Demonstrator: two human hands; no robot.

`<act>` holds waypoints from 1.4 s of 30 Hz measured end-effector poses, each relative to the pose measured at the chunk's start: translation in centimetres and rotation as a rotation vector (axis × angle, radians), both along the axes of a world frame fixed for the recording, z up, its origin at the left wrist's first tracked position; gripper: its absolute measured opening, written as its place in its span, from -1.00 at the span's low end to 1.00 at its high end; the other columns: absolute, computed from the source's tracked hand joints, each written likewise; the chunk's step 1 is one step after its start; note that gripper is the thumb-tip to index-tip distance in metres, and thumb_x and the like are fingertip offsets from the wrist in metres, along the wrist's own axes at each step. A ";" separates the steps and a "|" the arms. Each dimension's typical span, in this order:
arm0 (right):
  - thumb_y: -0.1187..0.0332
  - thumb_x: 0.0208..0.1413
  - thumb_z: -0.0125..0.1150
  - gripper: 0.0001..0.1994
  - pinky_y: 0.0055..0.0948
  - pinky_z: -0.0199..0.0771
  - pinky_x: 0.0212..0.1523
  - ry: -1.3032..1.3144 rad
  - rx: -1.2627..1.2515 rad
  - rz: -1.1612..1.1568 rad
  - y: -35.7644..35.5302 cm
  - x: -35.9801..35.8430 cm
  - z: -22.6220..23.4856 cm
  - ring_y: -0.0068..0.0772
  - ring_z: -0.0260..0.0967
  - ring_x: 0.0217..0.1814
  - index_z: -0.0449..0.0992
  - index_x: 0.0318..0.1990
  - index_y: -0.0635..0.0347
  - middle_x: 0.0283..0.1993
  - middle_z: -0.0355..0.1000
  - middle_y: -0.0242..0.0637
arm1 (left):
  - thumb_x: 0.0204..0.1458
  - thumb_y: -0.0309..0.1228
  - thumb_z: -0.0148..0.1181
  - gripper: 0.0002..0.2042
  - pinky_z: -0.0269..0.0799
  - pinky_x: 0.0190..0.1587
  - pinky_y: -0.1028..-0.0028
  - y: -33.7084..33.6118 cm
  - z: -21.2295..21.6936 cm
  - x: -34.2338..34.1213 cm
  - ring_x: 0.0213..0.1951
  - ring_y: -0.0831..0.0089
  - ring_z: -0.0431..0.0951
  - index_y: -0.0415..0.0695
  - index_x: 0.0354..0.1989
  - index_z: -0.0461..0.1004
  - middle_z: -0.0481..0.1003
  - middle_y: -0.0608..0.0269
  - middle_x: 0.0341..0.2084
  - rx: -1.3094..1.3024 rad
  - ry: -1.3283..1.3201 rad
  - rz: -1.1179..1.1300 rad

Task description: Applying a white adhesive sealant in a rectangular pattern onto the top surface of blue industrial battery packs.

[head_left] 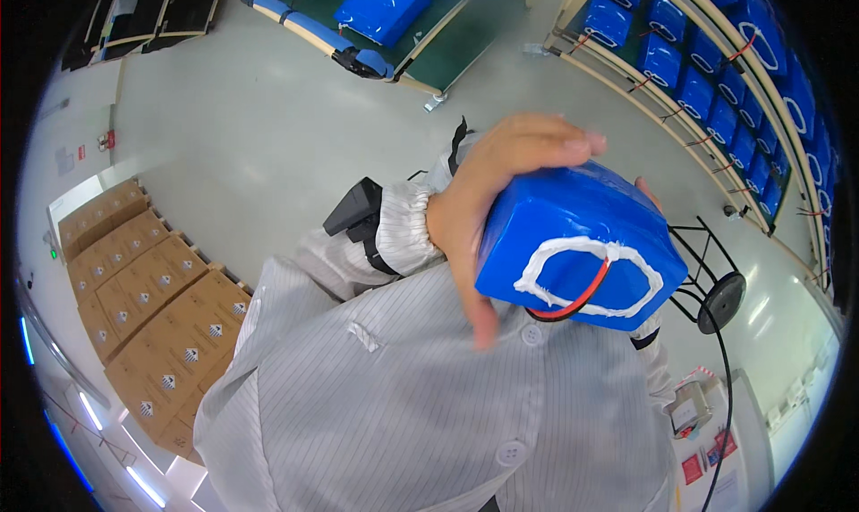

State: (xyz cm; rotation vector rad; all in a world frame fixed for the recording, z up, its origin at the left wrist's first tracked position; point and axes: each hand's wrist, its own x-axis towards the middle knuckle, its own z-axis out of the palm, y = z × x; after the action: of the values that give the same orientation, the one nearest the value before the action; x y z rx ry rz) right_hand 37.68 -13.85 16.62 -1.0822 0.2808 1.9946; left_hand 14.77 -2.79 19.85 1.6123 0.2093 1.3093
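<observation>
Held up in front of my chest is a blue shrink-wrapped battery pack (pixel 582 243). Its near face carries a ring of white sealant, and a red and black wire loops out of it. My left hand (pixel 479 208) grips the pack's left side, fingers over the top and thumb down along the near edge. Most of my right hand (pixel 648 192) is hidden behind the pack; a bit of it shows at the far right edge, against the pack.
Blue packs like this fill a tiered rack (pixel 662 82) at the right. A green-topped cart (pixel 474 42) with more packs stands ahead. Stacked cardboard boxes (pixel 170 324) line the left. A black stool (pixel 721 302) and a white table (pixel 738 458) are at the right.
</observation>
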 end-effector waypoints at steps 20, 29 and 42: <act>-0.48 -0.14 0.32 0.05 -0.12 0.45 0.11 -1.234 1.446 0.426 2.7 3.8 11.0 0.05 0.46 0.14 0.36 0.24 0.36 0.16 0.44 0.17 | -0.49 0.01 0.75 0.14 0.46 0.21 0.20 -2.9 1.4 -1.6 0.18 0.14 0.50 -0.29 0.28 0.21 0.40 -0.08 0.15 -0.477 -0.030 -0.181; -0.13 -0.40 0.72 0.07 -0.21 0.56 -0.13 -1.245 1.722 0.032 1.8 0.4 8.1 0.03 0.51 0.05 0.29 0.27 0.23 0.15 0.44 0.24 | -0.54 0.05 0.75 0.16 0.41 0.19 0.23 -4.2 2.1 -1.8 0.16 0.13 0.46 -0.30 0.27 0.24 0.39 -0.10 0.13 -0.478 0.053 -0.142; 0.21 0.06 0.42 -0.61 -0.12 0.57 -0.15 -1.479 1.749 0.106 0.3 -0.1 8.7 -0.06 0.50 -0.10 0.47 -0.01 0.09 0.03 0.47 0.06 | -0.53 0.07 0.73 0.14 0.43 0.15 0.22 -4.1 0.8 -1.3 0.14 0.10 0.46 -0.37 0.24 0.29 0.42 -0.14 0.12 -0.391 -0.108 -0.198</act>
State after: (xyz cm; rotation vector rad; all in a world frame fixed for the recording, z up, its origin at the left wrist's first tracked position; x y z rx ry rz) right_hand 37.62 -13.56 25.33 -0.8710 -1.8539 0.4079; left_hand 13.51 -6.93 20.64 1.1968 0.2183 1.1191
